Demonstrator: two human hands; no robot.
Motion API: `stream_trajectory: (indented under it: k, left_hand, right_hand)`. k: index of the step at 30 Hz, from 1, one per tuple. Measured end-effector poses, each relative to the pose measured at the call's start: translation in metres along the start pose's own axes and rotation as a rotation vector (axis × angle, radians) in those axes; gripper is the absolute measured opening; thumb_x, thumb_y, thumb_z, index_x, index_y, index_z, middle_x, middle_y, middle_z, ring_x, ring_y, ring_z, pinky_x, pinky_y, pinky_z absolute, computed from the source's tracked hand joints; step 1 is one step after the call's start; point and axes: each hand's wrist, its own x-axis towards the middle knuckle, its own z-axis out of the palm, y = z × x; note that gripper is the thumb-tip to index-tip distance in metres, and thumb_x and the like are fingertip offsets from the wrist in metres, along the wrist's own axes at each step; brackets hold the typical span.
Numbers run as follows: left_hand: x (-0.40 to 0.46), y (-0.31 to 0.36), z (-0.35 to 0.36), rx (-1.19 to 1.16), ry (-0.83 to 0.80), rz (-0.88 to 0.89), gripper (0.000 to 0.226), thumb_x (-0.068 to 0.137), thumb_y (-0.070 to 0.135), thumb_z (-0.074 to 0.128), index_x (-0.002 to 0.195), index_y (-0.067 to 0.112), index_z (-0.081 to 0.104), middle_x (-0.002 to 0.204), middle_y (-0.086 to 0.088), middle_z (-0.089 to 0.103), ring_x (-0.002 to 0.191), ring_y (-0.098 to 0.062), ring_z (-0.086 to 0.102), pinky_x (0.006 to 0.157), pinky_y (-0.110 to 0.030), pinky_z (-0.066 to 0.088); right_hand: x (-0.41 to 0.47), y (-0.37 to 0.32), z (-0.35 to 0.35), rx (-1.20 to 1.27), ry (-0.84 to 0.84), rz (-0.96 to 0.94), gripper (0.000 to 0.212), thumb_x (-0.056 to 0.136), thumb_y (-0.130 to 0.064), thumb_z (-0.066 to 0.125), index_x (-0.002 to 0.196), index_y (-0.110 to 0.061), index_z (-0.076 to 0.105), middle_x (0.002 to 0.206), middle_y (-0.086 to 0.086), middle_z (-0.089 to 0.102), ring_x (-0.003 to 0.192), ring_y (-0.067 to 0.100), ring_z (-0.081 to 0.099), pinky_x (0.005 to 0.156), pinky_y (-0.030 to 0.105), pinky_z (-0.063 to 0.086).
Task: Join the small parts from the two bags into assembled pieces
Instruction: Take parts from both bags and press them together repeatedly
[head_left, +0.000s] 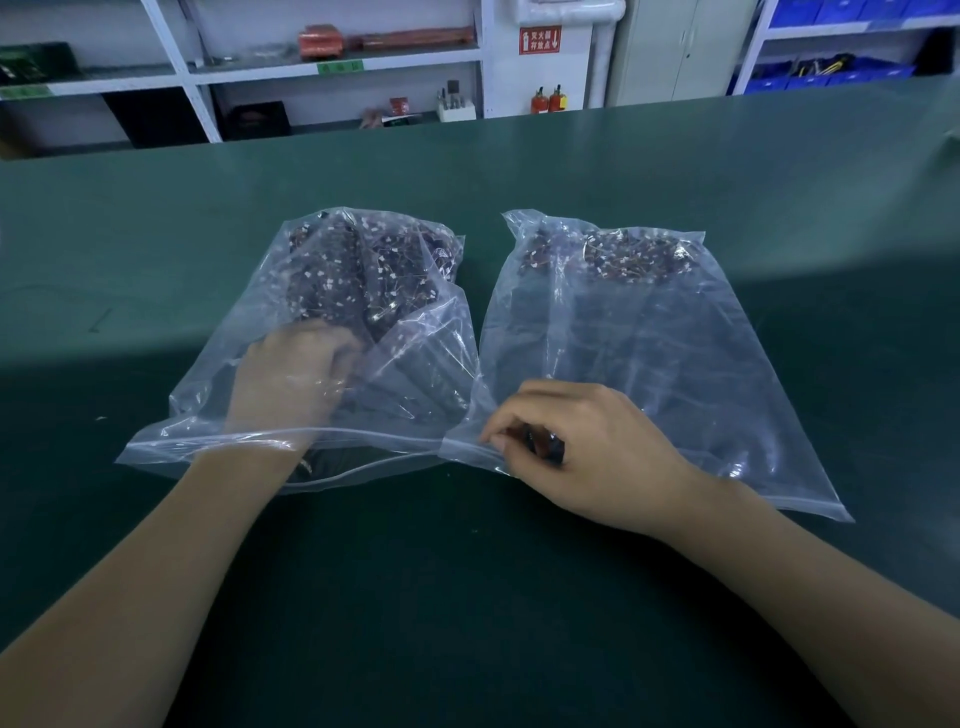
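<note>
Here, dark small parts with white specks fill two clear bags.

Left hand's fingertips blur behind left bag plastic.

Left forearm extended forward; left hand inserted past the wrist into the left bag, fingers curled down. Right hand rested palm-down at the right bag's mouth, fingers curled around a small dark part.
</note>
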Motion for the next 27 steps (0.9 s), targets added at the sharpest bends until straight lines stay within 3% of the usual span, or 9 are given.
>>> stream_trajectory:
  k: [3,5,9,12,15,18,23,25,27]
  left_hand:
    - [-0.003,0.003,0.004,-0.080,0.103,0.005,0.013,0.094,0.004,0.074,0.099,0.015,0.077,0.098,-0.007,0.074,0.085,-0.025,0.064,0.077,-0.035,0.047]
    - [-0.014,0.008,0.004,-0.157,0.171,-0.001,0.013,0.094,0.005,0.071,0.092,0.017,0.068,0.092,0.000,0.067,0.084,-0.024,0.062,0.073,-0.035,0.044]
    - [-0.055,0.013,-0.004,-0.312,0.199,0.011,0.012,0.101,0.021,0.061,0.108,0.030,0.059,0.099,0.012,0.062,0.092,-0.014,0.059,0.079,-0.037,0.048]
    - [-0.087,0.016,-0.018,-0.398,0.181,0.078,0.027,0.101,0.019,0.059,0.124,0.032,0.061,0.109,0.015,0.061,0.093,-0.010,0.060,0.079,-0.034,0.050]
    - [-0.117,0.019,-0.027,-0.382,0.170,0.070,0.028,0.096,0.014,0.066,0.110,0.038,0.063,0.098,0.023,0.064,0.084,-0.004,0.062,0.071,-0.021,0.046]
    - [-0.140,0.027,-0.031,-0.456,0.185,0.115,0.018,0.100,0.019,0.064,0.101,0.037,0.061,0.097,0.023,0.064,0.089,-0.003,0.064,0.078,-0.012,0.045]
    - [-0.149,0.049,-0.036,-0.588,0.268,0.392,0.009,0.097,0.023,0.065,0.105,0.024,0.069,0.106,0.020,0.065,0.096,-0.005,0.068,0.087,-0.016,0.050]
    - [-0.141,0.057,-0.037,-0.568,0.292,0.450,0.011,0.099,0.022,0.065,0.109,0.022,0.071,0.110,0.020,0.065,0.101,-0.002,0.066,0.091,-0.015,0.048]
    - [-0.127,0.063,-0.037,-0.536,0.302,0.470,0.013,0.101,0.023,0.065,0.112,0.021,0.071,0.110,0.019,0.065,0.103,-0.001,0.064,0.092,-0.014,0.047]
  right_hand:
    - [0.000,0.000,0.000,-0.001,-0.001,0.001,0.010,0.098,-0.024,0.068,0.099,-0.031,0.074,0.087,-0.016,0.062,0.072,0.008,0.059,0.067,0.029,0.052]
    - [0.000,0.000,0.000,-0.001,-0.003,0.002,0.010,0.098,-0.023,0.068,0.100,-0.031,0.074,0.087,-0.016,0.062,0.072,0.007,0.059,0.067,0.029,0.053]
    - [0.000,-0.002,-0.001,-0.001,-0.010,0.010,0.011,0.098,-0.023,0.067,0.100,-0.031,0.074,0.088,-0.016,0.062,0.072,0.007,0.058,0.067,0.031,0.053]
    - [0.000,-0.003,-0.002,-0.003,-0.003,0.010,0.011,0.098,-0.022,0.067,0.101,-0.030,0.075,0.090,-0.015,0.064,0.073,0.008,0.060,0.067,0.032,0.054]
    - [-0.001,-0.004,-0.001,0.006,0.024,0.010,0.011,0.098,-0.021,0.067,0.100,-0.028,0.075,0.090,-0.015,0.065,0.071,0.007,0.060,0.066,0.034,0.054]
    - [-0.001,-0.005,0.001,0.037,0.071,0.025,0.009,0.098,-0.021,0.069,0.101,-0.026,0.076,0.089,-0.016,0.064,0.071,0.007,0.060,0.066,0.036,0.055]
    - [0.000,-0.010,0.002,0.295,0.080,0.053,0.009,0.102,-0.019,0.070,0.102,-0.018,0.079,0.090,-0.014,0.072,0.077,0.015,0.066,0.067,0.015,0.045]
    - [0.000,-0.013,0.002,0.417,0.040,0.099,0.014,0.104,-0.024,0.067,0.105,-0.018,0.080,0.093,-0.013,0.076,0.080,0.014,0.068,0.067,0.014,0.045]
    - [0.000,-0.015,0.001,0.540,-0.002,0.189,0.022,0.105,-0.033,0.062,0.110,-0.021,0.079,0.092,-0.010,0.077,0.076,0.012,0.068,0.066,0.024,0.051]
